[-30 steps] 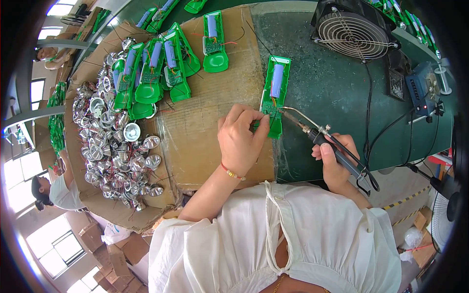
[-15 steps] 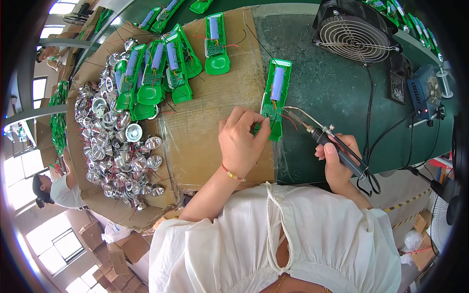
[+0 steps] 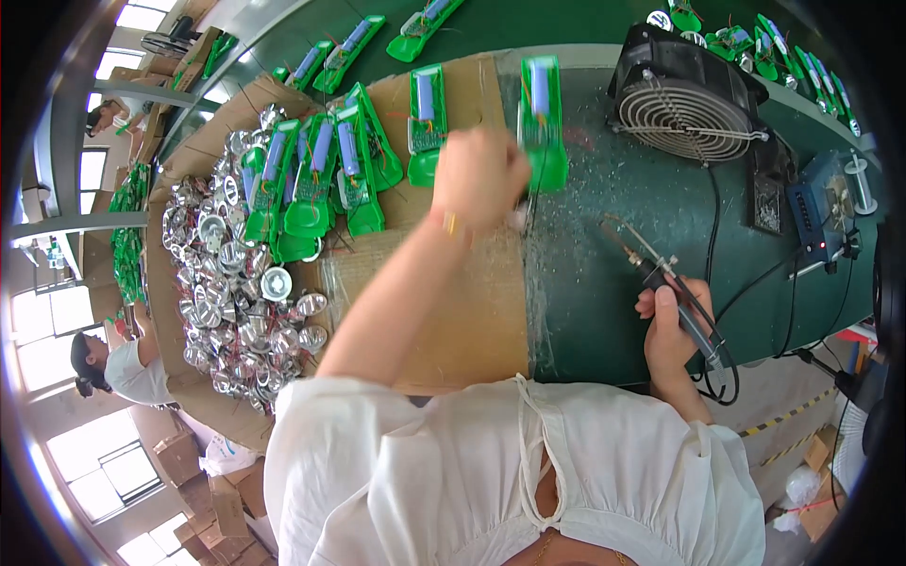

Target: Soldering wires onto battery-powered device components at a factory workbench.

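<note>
My right hand (image 3: 672, 325) is closed around a soldering iron (image 3: 694, 330) with a thin bent metal tube along it; its tip points up-left above the green mat. My left hand (image 3: 479, 179) is smeared by motion over the cardboard's right edge, fingers curled and mostly hidden. Just right of it lies a green plastic housing (image 3: 549, 170) with a blue cylindrical battery (image 3: 540, 90) and wires. Partly behind my left hand is another green housing (image 3: 425, 168) with a battery and circuit board. I cannot tell whether the left fingers hold anything.
Several green housings (image 3: 311, 212) overlap at the left, beside a cardboard box (image 3: 193, 391) heaped with shiny reflector cups (image 3: 276, 283). A black fan (image 3: 694, 118) and a blue soldering station (image 3: 813, 222) stand at the right, with cables running between. A co-worker (image 3: 132, 363) sits far left.
The housing in front of me has moved farther away. My left hand has lifted from its circuit board and moved away and left. The soldering iron has drawn back to the right.
</note>
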Demonstrator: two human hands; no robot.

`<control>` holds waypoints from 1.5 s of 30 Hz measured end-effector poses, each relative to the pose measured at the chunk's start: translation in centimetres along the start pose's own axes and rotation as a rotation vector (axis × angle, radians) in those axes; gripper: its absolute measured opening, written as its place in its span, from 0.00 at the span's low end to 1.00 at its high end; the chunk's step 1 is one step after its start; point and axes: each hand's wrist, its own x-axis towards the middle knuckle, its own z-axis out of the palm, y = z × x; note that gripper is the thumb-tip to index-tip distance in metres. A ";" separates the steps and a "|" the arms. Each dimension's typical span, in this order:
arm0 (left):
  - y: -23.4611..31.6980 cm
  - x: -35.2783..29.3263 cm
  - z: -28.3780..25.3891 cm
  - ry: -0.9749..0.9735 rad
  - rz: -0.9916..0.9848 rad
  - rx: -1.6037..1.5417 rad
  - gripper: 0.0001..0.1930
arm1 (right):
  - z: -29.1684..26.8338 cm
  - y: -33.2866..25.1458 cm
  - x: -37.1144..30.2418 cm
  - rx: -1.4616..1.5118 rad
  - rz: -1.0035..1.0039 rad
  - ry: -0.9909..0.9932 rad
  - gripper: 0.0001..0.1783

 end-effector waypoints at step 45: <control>-2.9 -21.2 -5.1 0.218 -0.300 -0.218 0.04 | 3.5 -2.6 -5.1 -0.037 0.020 -0.265 0.10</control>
